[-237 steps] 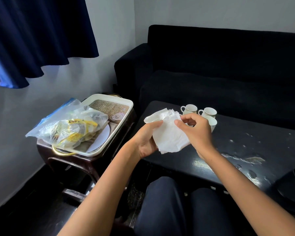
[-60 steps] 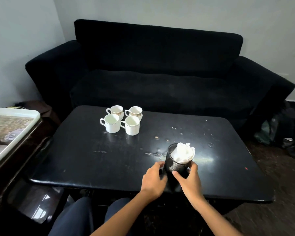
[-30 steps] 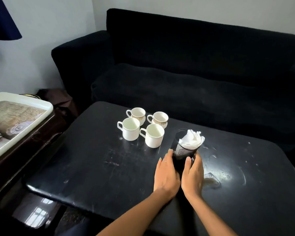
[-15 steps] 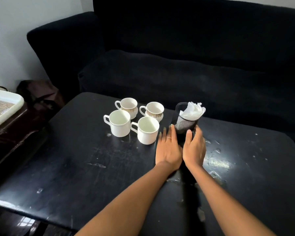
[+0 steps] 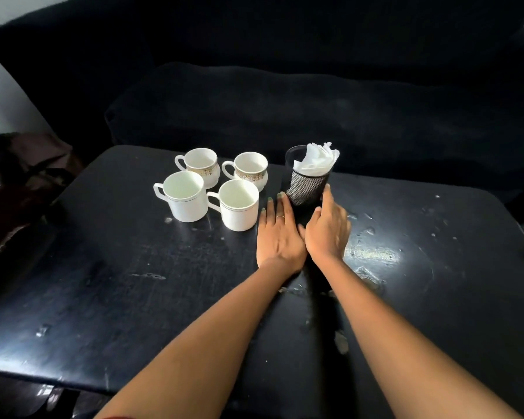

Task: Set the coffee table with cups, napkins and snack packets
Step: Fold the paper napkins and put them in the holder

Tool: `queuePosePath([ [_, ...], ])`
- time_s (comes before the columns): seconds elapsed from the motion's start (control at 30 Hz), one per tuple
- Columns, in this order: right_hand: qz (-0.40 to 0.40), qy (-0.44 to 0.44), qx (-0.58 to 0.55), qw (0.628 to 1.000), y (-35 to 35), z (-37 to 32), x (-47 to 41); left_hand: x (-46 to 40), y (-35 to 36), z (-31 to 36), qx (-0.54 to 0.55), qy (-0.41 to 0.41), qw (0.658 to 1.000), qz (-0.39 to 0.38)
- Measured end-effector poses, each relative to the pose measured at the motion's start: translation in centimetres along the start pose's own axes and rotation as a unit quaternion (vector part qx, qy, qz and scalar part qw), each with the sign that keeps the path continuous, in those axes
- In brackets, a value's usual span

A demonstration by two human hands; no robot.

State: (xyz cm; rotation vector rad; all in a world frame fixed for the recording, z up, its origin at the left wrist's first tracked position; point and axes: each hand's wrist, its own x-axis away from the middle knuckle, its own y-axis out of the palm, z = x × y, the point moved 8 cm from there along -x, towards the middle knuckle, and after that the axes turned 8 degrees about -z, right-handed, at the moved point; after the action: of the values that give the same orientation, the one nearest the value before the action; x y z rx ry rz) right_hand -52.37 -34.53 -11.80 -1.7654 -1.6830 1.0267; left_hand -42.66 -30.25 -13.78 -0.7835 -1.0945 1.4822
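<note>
Several white cups stand grouped at the far left-centre of the black coffee table (image 5: 127, 285): two plain ones in front (image 5: 183, 196) (image 5: 239, 205), two gold-patterned ones behind (image 5: 201, 164) (image 5: 250, 167). Just right of them stands a black mesh holder (image 5: 307, 189) with white napkins (image 5: 316, 160) sticking out of its top. My left hand (image 5: 280, 234) and my right hand (image 5: 327, 231) lie flat on the table, fingers stretched out, fingertips at either side of the holder's base. Neither hand wraps around it. No snack packets are in view.
A black sofa (image 5: 315, 101) runs along the table's far edge. A dark wooden side table (image 5: 0, 213) sits at the far left, with a dark bag (image 5: 34, 152) behind it. The tabletop is scuffed and shiny on its right half.
Both hands pushed the napkin holder from the table's near edge to beside the cups. In the last half second the view moved closer; the hands stay at its base.
</note>
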Motion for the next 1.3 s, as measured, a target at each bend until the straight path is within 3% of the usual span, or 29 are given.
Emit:
queuePosePath([
  [0.3,-0.040,-0.009,0.034,0.999,0.4,0.0,-0.1,0.0,0.2,-0.1,-0.026,-0.007,1.000,-0.004],
  [0.8,0.012,0.008,-0.010,1.000,-0.5,0.1,0.9,0.7,-0.3,0.0,0.038,0.010,0.999,0.022],
  [1.0,-0.028,-0.002,0.100,0.995,-0.6,0.0,3.7,3.4,-0.8,-0.3,0.084,0.018,0.996,0.029],
  [1.3,-0.115,-0.041,0.206,0.971,-1.2,-1.8,11.1,10.9,0.1,-1.3,0.037,0.060,0.997,-0.028],
])
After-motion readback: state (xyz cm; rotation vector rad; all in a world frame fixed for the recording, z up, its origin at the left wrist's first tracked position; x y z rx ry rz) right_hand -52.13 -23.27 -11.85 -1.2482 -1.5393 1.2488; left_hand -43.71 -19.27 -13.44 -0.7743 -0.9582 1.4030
